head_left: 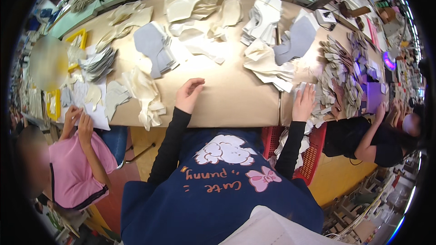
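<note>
My left hand [190,96] hovers over the brown-covered table [236,104] near its front edge. Its fingers bend loosely with the thumb apart, and nothing shows in them. My right hand [303,102] lies with fingers stretched out on pale cut pieces [316,94] at the table's right front. Just beyond it sits a heap of grey and brown cut pieces [338,70]. Nearest to my left hand is a crumpled cream stack [144,97]. Farther back lie grey-blue pieces [154,47], a second grey-blue piece [297,38] and folded cream pieces [268,66].
A red plastic basket [318,149] holding white pieces stands below the table edge beside my right forearm. Co-workers sit at both sides, one in a pink top [79,163]. Yellow trays [53,104] stand at left. A white power box [325,17] is at the back right.
</note>
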{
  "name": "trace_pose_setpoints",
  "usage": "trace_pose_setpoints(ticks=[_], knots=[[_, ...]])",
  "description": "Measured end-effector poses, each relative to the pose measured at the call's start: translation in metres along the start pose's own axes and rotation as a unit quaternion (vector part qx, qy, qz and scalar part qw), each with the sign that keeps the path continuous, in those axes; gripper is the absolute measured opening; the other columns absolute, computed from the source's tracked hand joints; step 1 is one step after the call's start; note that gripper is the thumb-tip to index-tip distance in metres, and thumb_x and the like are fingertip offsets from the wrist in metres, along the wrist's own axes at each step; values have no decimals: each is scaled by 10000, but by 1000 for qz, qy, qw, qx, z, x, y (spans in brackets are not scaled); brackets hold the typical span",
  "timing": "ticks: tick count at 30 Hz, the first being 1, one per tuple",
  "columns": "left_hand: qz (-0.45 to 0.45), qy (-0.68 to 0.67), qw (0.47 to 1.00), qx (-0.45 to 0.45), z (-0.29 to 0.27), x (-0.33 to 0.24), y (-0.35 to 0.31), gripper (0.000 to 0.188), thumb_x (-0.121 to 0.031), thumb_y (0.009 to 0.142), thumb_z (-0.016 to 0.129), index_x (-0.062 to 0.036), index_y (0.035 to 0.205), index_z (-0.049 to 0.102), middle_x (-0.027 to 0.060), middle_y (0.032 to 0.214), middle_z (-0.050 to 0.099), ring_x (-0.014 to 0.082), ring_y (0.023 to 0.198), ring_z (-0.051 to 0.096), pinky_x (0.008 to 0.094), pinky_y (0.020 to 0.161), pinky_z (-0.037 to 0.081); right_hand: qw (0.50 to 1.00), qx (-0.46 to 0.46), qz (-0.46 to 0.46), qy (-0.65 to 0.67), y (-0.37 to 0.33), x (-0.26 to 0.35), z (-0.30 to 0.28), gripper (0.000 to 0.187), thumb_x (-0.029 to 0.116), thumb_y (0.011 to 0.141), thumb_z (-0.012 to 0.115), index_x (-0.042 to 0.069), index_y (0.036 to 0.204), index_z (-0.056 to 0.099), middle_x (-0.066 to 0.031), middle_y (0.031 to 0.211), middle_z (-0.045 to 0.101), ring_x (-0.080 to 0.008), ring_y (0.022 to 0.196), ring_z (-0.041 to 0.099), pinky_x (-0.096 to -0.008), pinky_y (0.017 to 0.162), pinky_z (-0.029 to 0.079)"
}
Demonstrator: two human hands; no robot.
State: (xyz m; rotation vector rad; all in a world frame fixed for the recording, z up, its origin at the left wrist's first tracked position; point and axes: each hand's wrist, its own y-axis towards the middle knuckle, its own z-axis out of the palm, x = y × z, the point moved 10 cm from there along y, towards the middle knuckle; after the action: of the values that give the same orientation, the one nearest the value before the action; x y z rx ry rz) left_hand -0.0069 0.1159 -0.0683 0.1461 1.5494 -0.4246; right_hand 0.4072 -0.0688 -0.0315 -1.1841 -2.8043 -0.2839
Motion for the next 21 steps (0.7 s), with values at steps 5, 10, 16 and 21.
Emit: trace_pose_setpoints(ticks=[5, 10, 16, 21], knots=[[9, -97, 995, 27, 9, -82, -19, 285, -20, 934, 642, 8, 1217, 626, 52, 999, 659, 119, 934, 607, 250, 848, 473, 946, -95, -92, 296, 0, 58, -76, 412, 168, 934, 642, 32, 1319, 588, -176, 1370, 563, -352, 1293, 495, -467, 1096, 359], [507, -314, 682, 425, 4, -331, -155, 231, -100, 940, 615, -51, 1166, 631, 128, 995, 670, 193, 799, 632, 316, 712, 509, 946, -47, -263, 183, 2, 158, -45, 588, 160, 811, 716, 50, 1359, 532, -161, 1352, 571, -332, 1271, 508, -488, 1125, 336], [525, -249, 564, 587, 28, -390, -210, 298, -194, 969, 614, -105, 1253, 605, 147, 1050, 669, 251, 886, 651, 388, 759, 527, 965, 22, -220, 138, 21, 155, 3, 702, 264, 807, 716, 66, 1431, 464, -168, 1338, 557, -366, 1328, 442, -570, 1159, 238], [470, -289, 571, 607, 39, -379, -209, 295, -213, 976, 607, -99, 1248, 611, 145, 1060, 667, 255, 900, 651, 390, 770, 528, 965, -9, -181, 188, 24, 144, -3, 683, 307, 832, 739, 66, 1419, 489, -128, 1182, 626, -333, 1229, 503, -600, 1160, 210]])
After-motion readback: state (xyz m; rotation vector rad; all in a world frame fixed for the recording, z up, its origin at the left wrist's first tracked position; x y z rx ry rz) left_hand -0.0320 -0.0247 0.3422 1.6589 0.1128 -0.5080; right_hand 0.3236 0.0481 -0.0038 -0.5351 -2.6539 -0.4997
